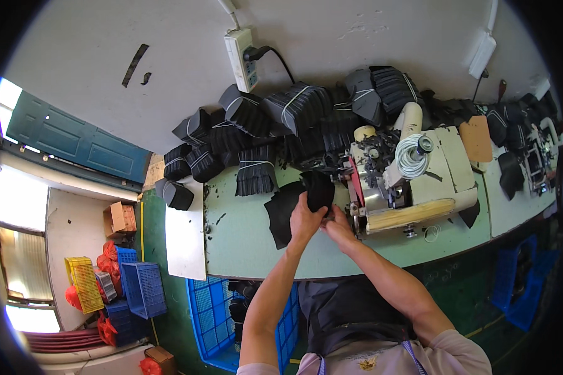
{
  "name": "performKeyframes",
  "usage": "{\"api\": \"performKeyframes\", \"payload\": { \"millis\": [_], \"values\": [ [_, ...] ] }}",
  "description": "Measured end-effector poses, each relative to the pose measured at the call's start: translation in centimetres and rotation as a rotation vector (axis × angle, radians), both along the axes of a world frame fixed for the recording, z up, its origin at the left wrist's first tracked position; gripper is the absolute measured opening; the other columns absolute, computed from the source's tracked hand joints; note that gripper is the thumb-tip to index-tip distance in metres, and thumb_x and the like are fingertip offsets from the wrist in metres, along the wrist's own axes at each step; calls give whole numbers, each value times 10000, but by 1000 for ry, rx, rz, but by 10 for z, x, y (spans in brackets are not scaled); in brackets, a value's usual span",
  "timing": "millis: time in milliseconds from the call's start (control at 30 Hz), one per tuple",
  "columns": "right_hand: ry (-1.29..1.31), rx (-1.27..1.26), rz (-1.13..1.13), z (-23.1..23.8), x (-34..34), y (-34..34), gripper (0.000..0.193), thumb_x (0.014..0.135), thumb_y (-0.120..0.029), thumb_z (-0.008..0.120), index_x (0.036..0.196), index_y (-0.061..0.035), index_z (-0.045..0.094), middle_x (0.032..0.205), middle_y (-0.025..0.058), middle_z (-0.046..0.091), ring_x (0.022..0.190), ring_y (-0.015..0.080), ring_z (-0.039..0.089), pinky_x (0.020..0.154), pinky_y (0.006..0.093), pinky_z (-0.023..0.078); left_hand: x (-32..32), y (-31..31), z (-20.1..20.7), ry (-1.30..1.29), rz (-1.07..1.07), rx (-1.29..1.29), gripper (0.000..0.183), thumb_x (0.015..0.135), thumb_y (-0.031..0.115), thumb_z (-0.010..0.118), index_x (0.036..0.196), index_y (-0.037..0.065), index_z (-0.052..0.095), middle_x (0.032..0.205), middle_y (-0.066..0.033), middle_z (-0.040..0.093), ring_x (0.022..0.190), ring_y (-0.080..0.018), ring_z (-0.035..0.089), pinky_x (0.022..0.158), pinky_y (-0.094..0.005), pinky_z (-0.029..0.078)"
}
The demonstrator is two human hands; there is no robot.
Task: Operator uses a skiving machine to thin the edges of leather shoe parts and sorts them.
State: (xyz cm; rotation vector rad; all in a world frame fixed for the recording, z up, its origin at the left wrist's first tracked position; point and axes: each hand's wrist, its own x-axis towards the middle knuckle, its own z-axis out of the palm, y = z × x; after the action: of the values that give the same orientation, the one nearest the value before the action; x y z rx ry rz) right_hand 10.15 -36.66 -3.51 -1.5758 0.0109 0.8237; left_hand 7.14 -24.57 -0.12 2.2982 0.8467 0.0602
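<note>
My left hand (305, 220) grips a curved black sheet piece (319, 189), its thumb and fingers wrapped around the lower part. Close beside it, my right hand (339, 226) has its fingers closed at the same piece's lower edge; the fingertips are partly hidden. Flat on the green table under my left hand lies another dark piece or small pile (283, 211). Just right of both hands stands a cream bench machine (447, 164) with a metal working head (380, 169), a pale front bar (413, 214) and coiled white cord (411, 156).
Banded stacks of black pieces (256, 170) crowd the table's back edge. A power strip (239, 59) hangs on the wall. Below the green table (238, 247) stands a blue crate (214, 325). More crates (145, 289) are on the floor at left; a second machine (541, 156) stands far right.
</note>
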Motion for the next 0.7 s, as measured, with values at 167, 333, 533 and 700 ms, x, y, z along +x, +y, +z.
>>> {"api": "performKeyframes", "payload": {
  "millis": [167, 333, 533, 700],
  "values": [
    [-52, -90, -30, 31, -13, -16, 757, 768, -49, 622, 1457, -5, 310, 1452, 213, 381, 1245, 347, 508, 1047, 408, 392, -33, -9, 42, -164, -99, 20, 617, 727, 230, 787, 1266, 45, 550, 1069, -205, 665, 995, -410, 634, 851, -451, 498],
    [-748, 208, 42, 68, -18, -33, 868, 755, -28, 597, 1525, -36, 197, 1558, 213, 228, 1476, 328, 177, 1194, 363, 151, -105, -11, 59, -142, -248, 127, 582, 723, 141, 780, 1264, 87, 574, 1062, -126, 635, 987, -339, 614, 841, -432, 462],
    [-527, 207, 229, 31, -26, -23, 355, 879, -220, 690, 1170, -27, 625, 1120, 135, 637, 1096, 279, 595, 976, 367, 439, -124, -29, 31, -168, -204, 233, 689, 691, 98, 793, 1329, 91, 534, 1206, -123, 555, 1128, -316, 526, 973, -446, 381],
    [-687, 179, 176, 28, -47, -13, 108, 919, -105, 603, 985, -21, 617, 993, 114, 635, 963, 256, 616, 857, 343, 473, -132, -34, 28, -224, -259, 268, 723, 644, 64, 776, 1321, 66, 525, 1239, -135, 528, 1164, -342, 491, 994, -490, 369]
  ]
}}
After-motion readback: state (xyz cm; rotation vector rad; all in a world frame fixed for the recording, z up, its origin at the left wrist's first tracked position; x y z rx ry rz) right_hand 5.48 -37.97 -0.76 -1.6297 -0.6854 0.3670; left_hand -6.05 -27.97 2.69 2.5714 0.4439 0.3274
